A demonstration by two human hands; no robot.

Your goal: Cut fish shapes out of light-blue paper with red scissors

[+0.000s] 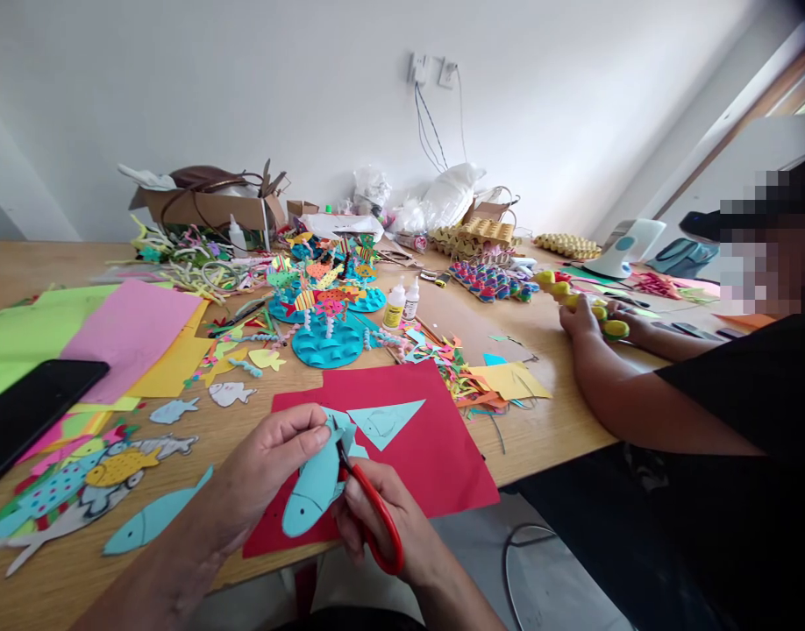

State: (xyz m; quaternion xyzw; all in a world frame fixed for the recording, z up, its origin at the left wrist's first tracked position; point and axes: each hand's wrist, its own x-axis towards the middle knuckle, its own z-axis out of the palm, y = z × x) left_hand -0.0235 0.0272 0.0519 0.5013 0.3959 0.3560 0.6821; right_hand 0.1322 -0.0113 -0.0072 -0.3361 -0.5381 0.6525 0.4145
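Between thumb and fingers, my left hand [281, 447] pinches the tail end of a light blue paper fish [310, 486], which has a drawn eye and gill line. My right hand [382, 513] grips red-handled scissors [384, 526], their dark blades at the fish's edge near the tail. Beneath both hands lies a red paper sheet [435, 456]. On that sheet rests a light blue paper triangle [388, 422] with a fish drawn on it. Another blue paper fish [156, 519] lies left of my left wrist.
Left are a black phone [40, 407], coloured paper [132, 337] and several cut-out fish [119, 469]. Ahead stand a blue base with paper fish [327, 340], glue bottles [395, 307] and paper scraps [442, 355]. At right, a co-worker's hands [583, 320] hold yellow egg-carton pieces.
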